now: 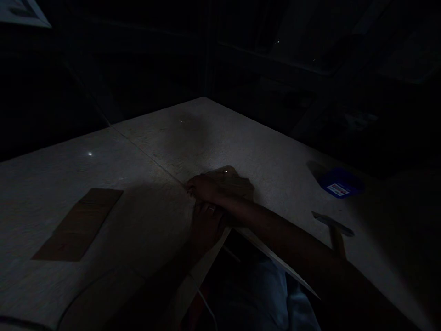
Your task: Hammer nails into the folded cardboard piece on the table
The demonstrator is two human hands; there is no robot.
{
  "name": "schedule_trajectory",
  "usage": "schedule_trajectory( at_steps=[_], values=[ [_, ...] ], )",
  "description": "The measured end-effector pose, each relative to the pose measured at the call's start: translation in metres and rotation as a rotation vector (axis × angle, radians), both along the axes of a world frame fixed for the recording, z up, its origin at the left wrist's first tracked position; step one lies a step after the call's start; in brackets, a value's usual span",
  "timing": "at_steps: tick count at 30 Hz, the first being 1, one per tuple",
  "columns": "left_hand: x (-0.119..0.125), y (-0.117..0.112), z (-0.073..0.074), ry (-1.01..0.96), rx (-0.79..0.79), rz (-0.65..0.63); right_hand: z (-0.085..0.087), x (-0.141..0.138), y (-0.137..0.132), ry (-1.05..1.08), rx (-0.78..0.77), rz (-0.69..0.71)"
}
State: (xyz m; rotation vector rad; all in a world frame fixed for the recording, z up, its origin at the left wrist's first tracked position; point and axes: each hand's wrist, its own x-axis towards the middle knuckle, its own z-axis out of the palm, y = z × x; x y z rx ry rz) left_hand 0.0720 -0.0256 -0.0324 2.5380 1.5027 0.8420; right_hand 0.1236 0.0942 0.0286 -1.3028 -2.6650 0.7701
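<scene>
In dim light, a flat brown piece [237,185], wood or cardboard, lies on the table with an uneven far edge. My right hand [203,187] reaches across to its left side, fingers curled down; what is under them is hidden. Just nearer to me rests my left hand [206,227], a ring on one finger, against the near left part of the piece. Its fingertips are hidden by the right hand and shadow. The right forearm crosses above the piece and covers part of it.
A second brown flat piece [79,225] lies at the left. On the right are a hammer [333,225] and a blue plastic container [341,183] with a white label. A thin cable [82,289] runs at the lower left. The pale table [155,138] ends in a far corner.
</scene>
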Motion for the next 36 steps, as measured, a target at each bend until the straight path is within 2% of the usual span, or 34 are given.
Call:
schedule_trajectory(
  at_steps=[3,7,12,15,17,20,23,29,36],
  values=[
    [0.001,0.000,-0.002,-0.014,-0.003,0.010,-0.001,-0.006,0.006,-0.015,-0.039,0.019],
    [0.001,-0.001,0.001,-0.046,-0.030,0.006,0.014,0.006,0.012,0.016,0.024,-0.023],
    [0.001,-0.001,0.004,-0.071,-0.054,-0.013,0.043,0.058,0.008,0.049,0.137,-0.127],
    [0.001,-0.001,0.002,-0.067,-0.042,0.001,0.050,0.096,-0.006,-0.046,0.191,-0.117],
    [0.001,-0.001,0.002,-0.060,-0.043,-0.011,0.047,0.115,-0.019,-0.113,0.191,-0.095],
    [0.001,0.000,0.002,-0.046,-0.049,-0.017,0.038,0.128,-0.034,-0.157,0.196,-0.039],
    [0.000,0.001,0.002,-0.042,-0.035,-0.009,0.028,0.128,-0.039,-0.156,0.236,-0.001],
    [-0.001,0.000,0.000,-0.056,-0.024,-0.022,0.021,0.123,-0.032,-0.252,0.262,-0.021],
    [0.001,-0.002,0.004,-0.063,-0.043,-0.013,0.011,0.125,-0.034,-0.080,0.221,0.058]
  ],
)
